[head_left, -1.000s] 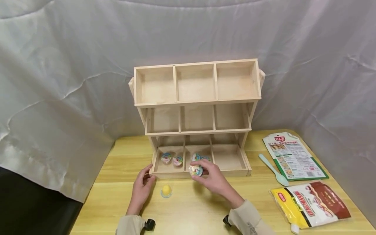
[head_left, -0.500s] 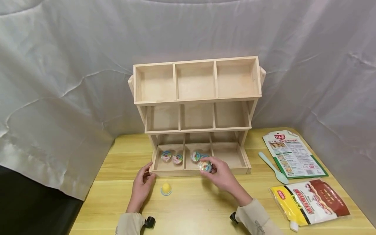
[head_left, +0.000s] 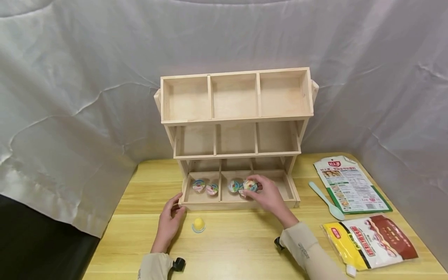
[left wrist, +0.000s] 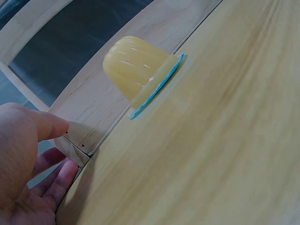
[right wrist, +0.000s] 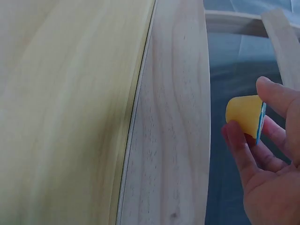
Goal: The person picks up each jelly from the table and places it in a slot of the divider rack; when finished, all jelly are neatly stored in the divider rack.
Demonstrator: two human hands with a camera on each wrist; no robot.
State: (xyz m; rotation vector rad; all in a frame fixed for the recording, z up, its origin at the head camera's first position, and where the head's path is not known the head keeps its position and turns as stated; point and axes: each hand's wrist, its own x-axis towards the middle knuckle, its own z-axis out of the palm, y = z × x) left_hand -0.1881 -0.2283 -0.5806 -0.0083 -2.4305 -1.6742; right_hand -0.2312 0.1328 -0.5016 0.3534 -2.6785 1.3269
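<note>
A three-tier wooden rack [head_left: 236, 152] stands on the table, each tier split into three compartments. My left hand [head_left: 168, 223] holds the bottom tier's left front corner, thumb and fingers on either side of it in the left wrist view. Over the bottom middle compartment, my right hand [head_left: 268, 196] pinches a yellow jelly cup [right wrist: 244, 114] with a blue-rimmed lid. Below it in that compartment lie a jelly cup [head_left: 234, 186] and another partly hidden one. Two pink-looking jelly cups [head_left: 198, 186] sit in the bottom left compartment. Another yellow jelly cup [left wrist: 138, 70] rests lid-down on the table before the rack.
On the right side of the table lie a pale green spoon [head_left: 327, 201], a white and green food packet [head_left: 351, 186] and a yellow, white and brown spouted pouch [head_left: 371, 243]. Grey cloth [head_left: 231, 35] hangs behind and at both sides.
My right hand has carried its jelly cup rightward and away from me, from the rack's front edge to over the bottom middle compartment. The left hand stays at the corner.
</note>
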